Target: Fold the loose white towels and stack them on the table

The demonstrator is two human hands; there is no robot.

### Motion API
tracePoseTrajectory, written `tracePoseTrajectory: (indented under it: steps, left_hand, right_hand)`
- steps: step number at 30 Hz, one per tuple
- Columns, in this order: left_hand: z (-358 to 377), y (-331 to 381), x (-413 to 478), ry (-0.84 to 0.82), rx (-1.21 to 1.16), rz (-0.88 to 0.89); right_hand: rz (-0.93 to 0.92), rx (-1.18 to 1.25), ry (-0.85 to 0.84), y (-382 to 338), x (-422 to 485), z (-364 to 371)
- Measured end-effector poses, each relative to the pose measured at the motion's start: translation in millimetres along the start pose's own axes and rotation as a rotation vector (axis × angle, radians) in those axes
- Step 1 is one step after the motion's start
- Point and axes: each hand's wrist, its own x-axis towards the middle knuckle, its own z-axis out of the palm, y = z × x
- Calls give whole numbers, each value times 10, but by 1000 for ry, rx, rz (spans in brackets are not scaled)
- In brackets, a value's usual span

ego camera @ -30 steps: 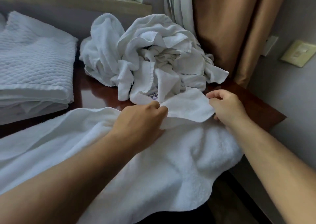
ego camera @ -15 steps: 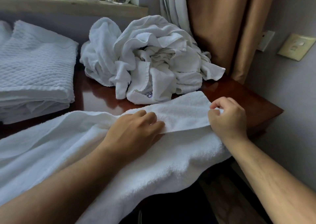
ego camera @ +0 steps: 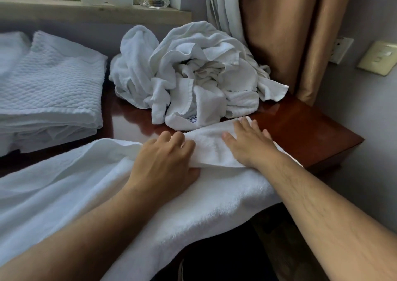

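Observation:
A large white towel (ego camera: 90, 186) lies spread over the front of the dark wooden table (ego camera: 300, 130), its near edge hanging off. Its right end is folded back on itself. My left hand (ego camera: 165, 162) rests on that fold with loosely bent fingers, thumb at the fold's edge. My right hand (ego camera: 249, 145) lies flat, fingers straight, pressing the folded corner down. Behind them sits a crumpled pile of loose white towels (ego camera: 193, 72). A stack of folded white towels (ego camera: 49, 91) stands at the left.
A brown curtain (ego camera: 285, 33) and a white curtain hang behind the pile. The window sill (ego camera: 94, 10) carries a white holder and a clear item. A wall socket and a switch plate (ego camera: 378, 57) are at the right. The table's right corner ends near the wall.
My right hand let go of the pinched corner and now lies flat on it. The folded flap has been laid down on the towel. My left hand has flattened on the fold.

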Motion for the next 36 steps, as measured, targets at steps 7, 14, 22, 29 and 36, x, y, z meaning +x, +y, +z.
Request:
tracePoseTrajectory:
  steps: [7,14,22,29,36]
  left_hand:
    - [-116,-348,-221,-42,97,-127]
    - [-174,-848,-499,-48,-91,-244]
    - [-348,-1374,-1597,113,-339,-754]
    - [-258,-1563,-2249,-226,-209,-856]
    - [-239,-1914,-2175,131,-344,-993]
  right_hand:
    - [42,-52,3,-63,35,-77]
    - [-382,326,357,-1164,-714,-11]
    - [-818,308,465,-2098,-1190,89]
    - [-1046,27,58,-2795,-1407,482]
    - [-1102,51,-80,-2896,-1266,535]
